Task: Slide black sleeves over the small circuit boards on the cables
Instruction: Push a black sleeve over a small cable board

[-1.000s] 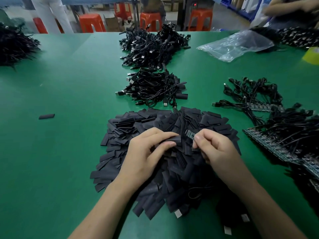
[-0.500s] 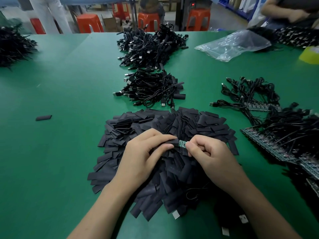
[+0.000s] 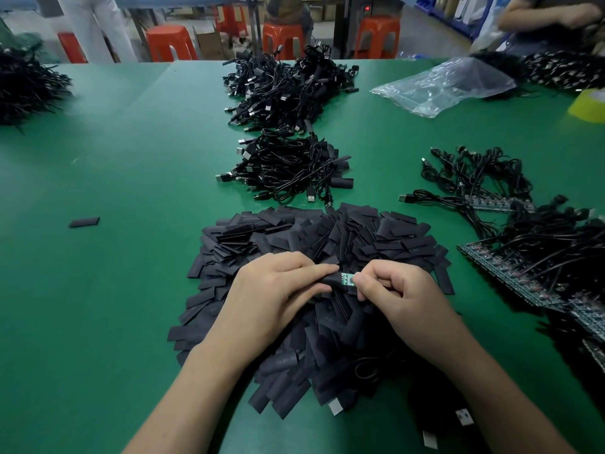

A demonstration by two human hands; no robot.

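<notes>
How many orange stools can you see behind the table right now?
5 orange stools: one at far left, one left of centre, one set farther back, one at centre, one right of centre. Others may be hidden.

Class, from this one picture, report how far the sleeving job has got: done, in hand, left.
Done, apparently: two cable heaps beyond the sleeve pile, some showing black sleeves. In hand: the left hand holds a sleeve, the right hand pinches a green board at its mouth. Left: many bare boards on cables at right.
</notes>
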